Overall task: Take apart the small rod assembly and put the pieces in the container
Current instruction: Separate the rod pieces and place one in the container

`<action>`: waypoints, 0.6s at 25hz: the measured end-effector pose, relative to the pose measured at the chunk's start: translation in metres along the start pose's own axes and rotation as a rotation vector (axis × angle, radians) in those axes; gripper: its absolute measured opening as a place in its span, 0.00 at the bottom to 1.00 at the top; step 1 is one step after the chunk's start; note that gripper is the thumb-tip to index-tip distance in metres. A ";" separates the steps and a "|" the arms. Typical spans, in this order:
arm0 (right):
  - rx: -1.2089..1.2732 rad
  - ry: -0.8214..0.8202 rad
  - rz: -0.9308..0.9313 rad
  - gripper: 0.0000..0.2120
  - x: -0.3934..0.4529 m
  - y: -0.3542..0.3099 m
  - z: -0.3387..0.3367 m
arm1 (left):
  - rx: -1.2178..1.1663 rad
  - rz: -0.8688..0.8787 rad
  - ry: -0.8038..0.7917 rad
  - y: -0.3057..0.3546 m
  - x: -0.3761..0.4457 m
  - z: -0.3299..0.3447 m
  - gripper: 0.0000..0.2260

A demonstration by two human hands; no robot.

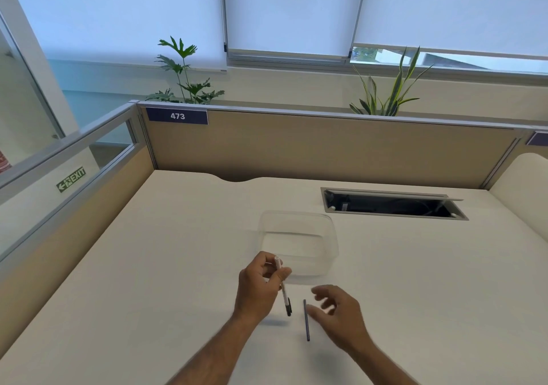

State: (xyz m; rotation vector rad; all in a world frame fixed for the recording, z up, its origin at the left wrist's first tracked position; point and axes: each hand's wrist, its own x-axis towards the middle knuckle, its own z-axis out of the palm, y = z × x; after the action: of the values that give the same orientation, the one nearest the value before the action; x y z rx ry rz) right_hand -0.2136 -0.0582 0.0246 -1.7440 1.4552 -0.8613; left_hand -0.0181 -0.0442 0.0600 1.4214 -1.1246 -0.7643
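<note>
1. Left hand (261, 286) pinches a slim white pen barrel (283, 286) between thumb and curled fingers, gripping it in its upper half, above the worktop (148, 266).
2. Barrel orientation: long axis runs near-vertical in the view, tilted slightly, with the pale capped end up and away from the person and the black tip (288, 310) pointing down and toward the person.
3. Barrel material looks like smooth white plastic with small dark print near the lower end; the tip section is black and tapered.
4. A thin dark rod (306, 321), straight and narrow like an ink refill, sits just right of the barrel's tip. Its long axis runs nearly parallel to the barrel, far end up, near end toward the person. Whether it lies flat on the worktop cannot be told.
5. Right hand (338, 313) is spread with fingers loosely apart and blurred, just right of the dark rod; contact with the rod cannot be told.
6. Container (326, 263): clear plastic tub, rounded-rectangle shape, thin glossy walls, standing on the worktop just beyond both hands. Nothing discernible inside.
7. Worktop is matte off-white, smooth, bounded behind by a tan partition (326, 150).
</note>
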 end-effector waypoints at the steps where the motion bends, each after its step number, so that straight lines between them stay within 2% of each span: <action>1: 0.076 -0.094 0.016 0.14 -0.001 -0.005 0.005 | -0.064 -0.036 0.011 0.001 0.000 0.001 0.07; 3: 0.255 -0.194 0.092 0.10 0.001 -0.011 0.011 | -0.181 -0.108 0.036 0.002 0.001 0.000 0.07; 5: 0.457 -0.212 0.182 0.04 0.003 -0.011 0.010 | -0.282 -0.185 0.061 0.001 0.002 -0.002 0.07; 9: 0.638 -0.348 0.328 0.11 0.007 -0.008 0.003 | -0.455 -0.322 0.132 -0.004 0.001 -0.003 0.07; 10: 0.669 -0.351 0.347 0.09 0.008 -0.008 0.002 | -0.488 -0.353 0.152 -0.006 0.000 -0.003 0.07; 12: 0.803 -0.253 0.395 0.06 0.013 -0.009 0.002 | -0.481 -0.423 0.175 -0.011 -0.002 -0.001 0.08; 15: 1.029 -0.046 0.418 0.05 0.022 -0.011 0.000 | -0.144 -0.493 0.079 -0.023 -0.011 0.003 0.13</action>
State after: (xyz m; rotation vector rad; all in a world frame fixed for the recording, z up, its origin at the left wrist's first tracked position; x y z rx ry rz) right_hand -0.2048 -0.0786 0.0347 -0.6614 0.9805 -1.0517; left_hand -0.0191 -0.0366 0.0355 1.6087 -0.6444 -1.0986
